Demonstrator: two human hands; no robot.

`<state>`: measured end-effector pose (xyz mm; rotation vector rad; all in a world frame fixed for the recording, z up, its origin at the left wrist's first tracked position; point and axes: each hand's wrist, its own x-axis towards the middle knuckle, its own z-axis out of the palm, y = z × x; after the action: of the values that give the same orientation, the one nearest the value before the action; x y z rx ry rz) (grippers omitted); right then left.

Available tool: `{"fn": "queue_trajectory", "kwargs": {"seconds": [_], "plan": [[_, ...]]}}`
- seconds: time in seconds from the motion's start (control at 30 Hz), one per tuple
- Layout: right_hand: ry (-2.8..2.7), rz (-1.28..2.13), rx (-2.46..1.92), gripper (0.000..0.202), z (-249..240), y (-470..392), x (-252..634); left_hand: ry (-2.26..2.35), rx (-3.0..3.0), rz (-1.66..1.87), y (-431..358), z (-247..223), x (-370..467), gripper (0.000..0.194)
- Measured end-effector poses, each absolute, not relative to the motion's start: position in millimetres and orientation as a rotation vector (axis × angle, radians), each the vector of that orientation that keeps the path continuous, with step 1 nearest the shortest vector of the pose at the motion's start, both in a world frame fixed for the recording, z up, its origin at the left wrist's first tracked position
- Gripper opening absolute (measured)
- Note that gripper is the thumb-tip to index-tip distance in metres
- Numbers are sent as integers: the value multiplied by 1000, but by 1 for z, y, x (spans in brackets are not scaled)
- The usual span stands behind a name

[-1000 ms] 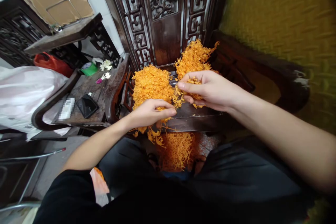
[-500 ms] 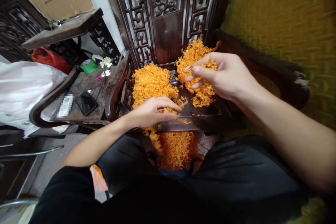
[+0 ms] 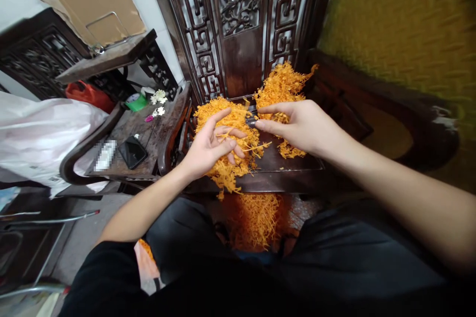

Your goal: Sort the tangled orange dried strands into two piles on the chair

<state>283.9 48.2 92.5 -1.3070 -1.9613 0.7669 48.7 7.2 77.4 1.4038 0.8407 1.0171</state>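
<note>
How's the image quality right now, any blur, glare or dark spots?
Head view: the yellow mat is soft and blurry; glare streaks the carved panel; the black shirt loses detail in darkness; pixelation hides a white item; the right forearm looks stretched, likely from a wide lens.

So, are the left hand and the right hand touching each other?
Apart. The head view shows a gap between the fingertips of the left hand and the right hand, with part of the orange heap visible through it.
</note>
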Motion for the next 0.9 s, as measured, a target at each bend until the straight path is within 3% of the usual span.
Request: {"fn": "queue_trajectory", "kwargs": {"seconds": [0.17, 0.47, 0.73, 0.9], "plan": [[-2000, 1138, -1116, 39, 87, 45, 272, 870, 1364, 1082, 5, 77, 52, 84], [-1680, 1093, -1083, 39, 76, 43, 254, 1116, 1216, 879, 3, 94, 57, 84], [-1061, 1250, -1066, 29, 90, 69, 277, 1068, 1108, 953, 5, 92, 48, 72], [-1191, 1480, -1169, 27, 94, 65, 280, 988, 947, 1175, 15, 87, 42, 58]]}}
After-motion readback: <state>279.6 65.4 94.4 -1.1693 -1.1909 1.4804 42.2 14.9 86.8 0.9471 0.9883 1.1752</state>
